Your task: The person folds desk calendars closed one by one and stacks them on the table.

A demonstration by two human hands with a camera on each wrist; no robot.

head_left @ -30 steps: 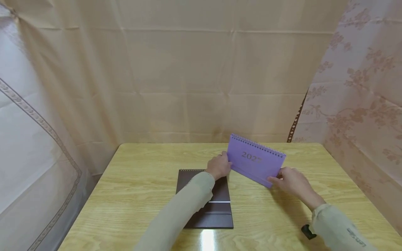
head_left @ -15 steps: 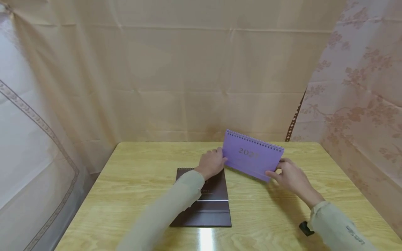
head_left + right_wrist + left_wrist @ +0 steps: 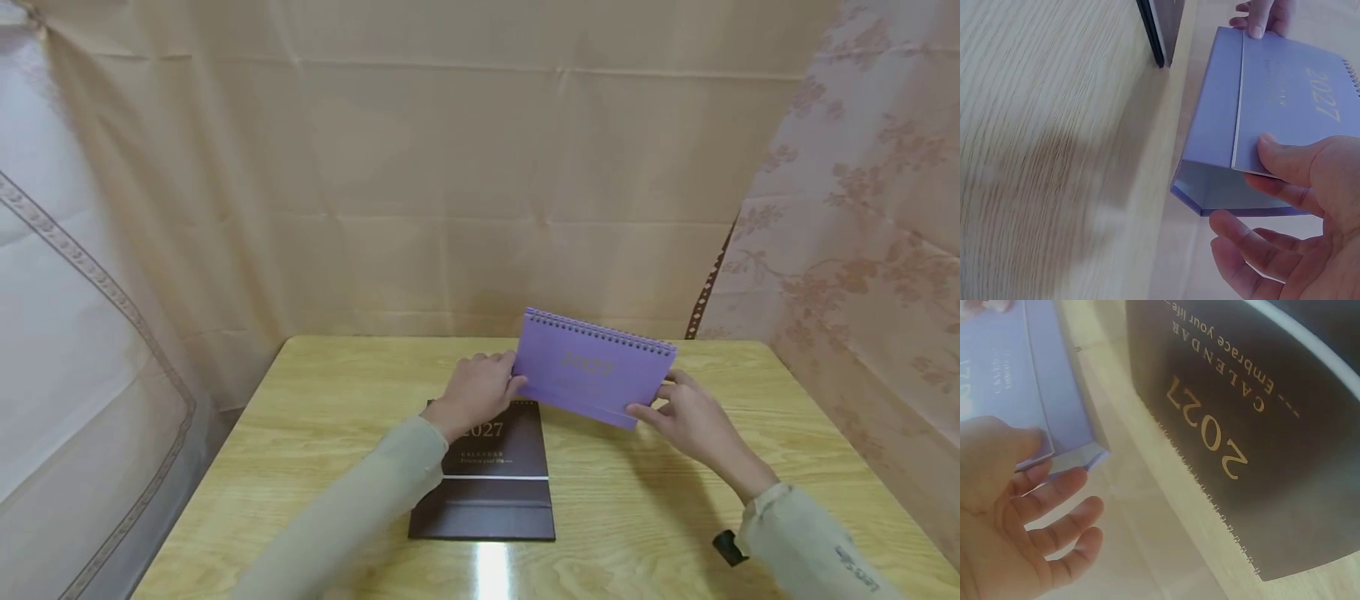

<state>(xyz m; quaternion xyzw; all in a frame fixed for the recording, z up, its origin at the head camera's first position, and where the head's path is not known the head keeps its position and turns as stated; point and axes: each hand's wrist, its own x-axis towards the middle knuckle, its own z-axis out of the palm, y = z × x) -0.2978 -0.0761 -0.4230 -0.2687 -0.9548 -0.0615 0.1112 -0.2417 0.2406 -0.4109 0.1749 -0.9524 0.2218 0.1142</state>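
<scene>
A purple spiral-bound desk calendar [image 3: 600,387] marked 2027 is held above the table, its coil edge up and its right side lower. My left hand [image 3: 480,385] pinches its left edge, thumb on the front cover. At the right edge my right hand [image 3: 693,421] grips the cover, thumb in front and index finger inside the folded stand; the other fingers curve loosely below in the right wrist view. A dark brown desk calendar [image 3: 506,460], also 2027, stands nearer me, partly covered by the left hand and wrist. Its gold print reads upside down in the left wrist view.
Both calendars are over a wood-grain table [image 3: 322,433], whose far edge meets a beige curtain [image 3: 450,183]. Patterned cloth [image 3: 862,250] hangs on the right, white cloth [image 3: 67,333] on the left. A small black piece [image 3: 727,548] sits beside the right sleeve.
Both hands have carried the purple calendar a little left and towards the far side, its tilt lessening. The left arm has swung left, uncovering more of the dark calendar's lettering.
</scene>
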